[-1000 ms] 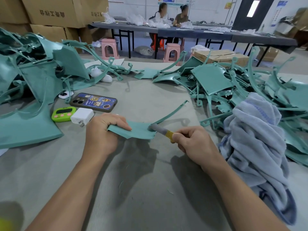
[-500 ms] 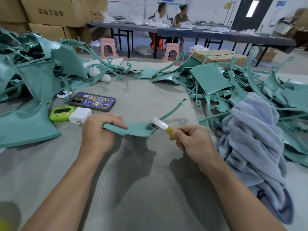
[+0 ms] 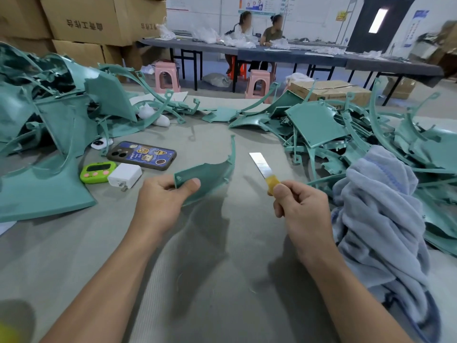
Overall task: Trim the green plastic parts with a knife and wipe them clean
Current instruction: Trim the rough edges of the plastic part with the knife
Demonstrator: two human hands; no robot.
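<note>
Grey cloth tabletop [image 3: 222, 280], green plastic parts [image 3: 316, 125] heaped at both side edges.
Left hand [image 3: 160, 201] pinches a curved green piece [image 3: 210, 172], right hand [image 3: 301, 206] grips a yellow-handled knife [image 3: 264, 170]; cardboard boxes [image 3: 99, 18] behind.

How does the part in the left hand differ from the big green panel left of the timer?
The held part is gripped in the left hand, raised off the table; the big panel lies on it. The held part looks smaller and carries a thin curved arm; the big panel shows a broad plain face. Both are teal-green plastic.
</note>
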